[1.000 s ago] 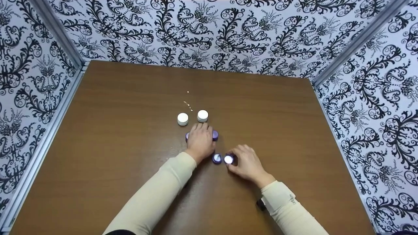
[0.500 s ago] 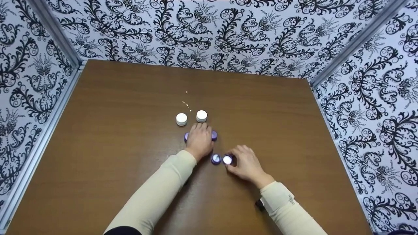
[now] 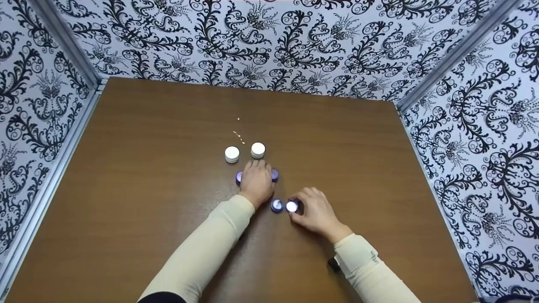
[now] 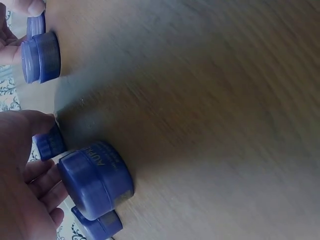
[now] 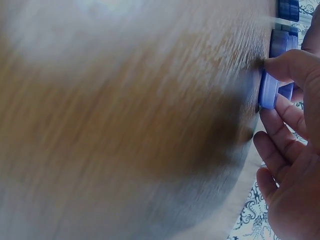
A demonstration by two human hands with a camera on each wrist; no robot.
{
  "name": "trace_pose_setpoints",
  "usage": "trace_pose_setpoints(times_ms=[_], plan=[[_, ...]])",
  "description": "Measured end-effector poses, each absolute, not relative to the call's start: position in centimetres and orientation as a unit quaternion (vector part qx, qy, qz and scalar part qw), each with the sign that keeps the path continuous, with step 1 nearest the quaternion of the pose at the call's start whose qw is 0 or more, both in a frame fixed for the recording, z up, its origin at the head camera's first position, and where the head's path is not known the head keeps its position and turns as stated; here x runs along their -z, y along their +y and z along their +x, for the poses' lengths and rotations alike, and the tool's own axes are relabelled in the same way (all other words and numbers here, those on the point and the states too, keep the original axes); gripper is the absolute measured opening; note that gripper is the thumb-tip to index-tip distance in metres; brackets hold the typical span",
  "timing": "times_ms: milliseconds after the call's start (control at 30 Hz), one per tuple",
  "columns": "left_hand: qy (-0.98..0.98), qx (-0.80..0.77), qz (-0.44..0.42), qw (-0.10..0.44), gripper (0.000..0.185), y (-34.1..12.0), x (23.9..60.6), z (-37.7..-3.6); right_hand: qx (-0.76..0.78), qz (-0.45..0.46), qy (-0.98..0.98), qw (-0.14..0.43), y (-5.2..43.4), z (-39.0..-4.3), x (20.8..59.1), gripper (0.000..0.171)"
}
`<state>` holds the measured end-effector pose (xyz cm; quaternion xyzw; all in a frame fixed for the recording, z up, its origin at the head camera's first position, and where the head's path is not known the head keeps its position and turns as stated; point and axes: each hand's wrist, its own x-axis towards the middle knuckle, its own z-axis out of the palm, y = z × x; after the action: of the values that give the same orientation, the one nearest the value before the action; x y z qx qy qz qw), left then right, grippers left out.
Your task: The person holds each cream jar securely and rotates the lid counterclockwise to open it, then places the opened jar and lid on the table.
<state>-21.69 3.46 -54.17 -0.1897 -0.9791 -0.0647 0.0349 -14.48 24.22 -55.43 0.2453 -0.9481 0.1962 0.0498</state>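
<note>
I'm pinching the white-topped purple piece (image 3: 291,206) with my right hand (image 3: 316,211), apparently steadying it beside the white-centred jar (image 3: 277,205); my left hand (image 3: 256,181) is spanning purple jars (image 4: 97,182), its grip unclear.

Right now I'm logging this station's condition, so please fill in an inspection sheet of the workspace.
Surface: brown wood-grain tabletop
Job's things: glossy round purple jars; two round white containers beyond them
Clutter: small pale specks beyond the white containers
Grips: right grip pinches a pale-topped round purple jar; left grip lies among other purple jars, its hold unclear
Cables: nothing seen
Surroundings: white walls with black scrollwork, grey metal edging
</note>
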Motion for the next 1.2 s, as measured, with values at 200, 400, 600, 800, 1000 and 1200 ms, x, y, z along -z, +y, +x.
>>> trace_pose_setpoints(times_ms=[200, 400, 600, 800, 1000, 1200], plan=[[-0.980, 0.073, -0.183, 0.032, 0.043, 3.5, 54.3, -21.9, -0.194, 0.245, -0.949, 0.046, 24.2, -14.5, 55.3, 0.033], [-0.979, 0.083, -0.181, 0.030, 0.046, 3.5, 54.3, -21.9, -0.198, 0.244, -0.948, 0.043, 24.1, -14.4, 55.1, 0.033], [-0.979, 0.094, -0.179, 0.032, 0.046, 3.4, 54.2, -21.8, -0.195, 0.248, -0.948, 0.046, 24.1, -14.5, 55.1, 0.033], [-0.974, 0.123, -0.185, 0.047, 0.043, 3.2, 53.9, -21.5, -0.189, 0.253, -0.948, 0.051, 24.2, -14.6, 55.2, 0.033], [-0.964, 0.163, -0.198, 0.070, 0.038, 3.0, 53.3, -21.1, -0.190, 0.254, -0.947, 0.049, 24.2, -14.6, 55.2, 0.033], [-0.949, 0.202, -0.220, 0.097, 0.033, 2.6, 53.0, -20.2, -0.192, 0.253, -0.947, 0.046, 24.3, -14.6, 55.3, 0.034]])
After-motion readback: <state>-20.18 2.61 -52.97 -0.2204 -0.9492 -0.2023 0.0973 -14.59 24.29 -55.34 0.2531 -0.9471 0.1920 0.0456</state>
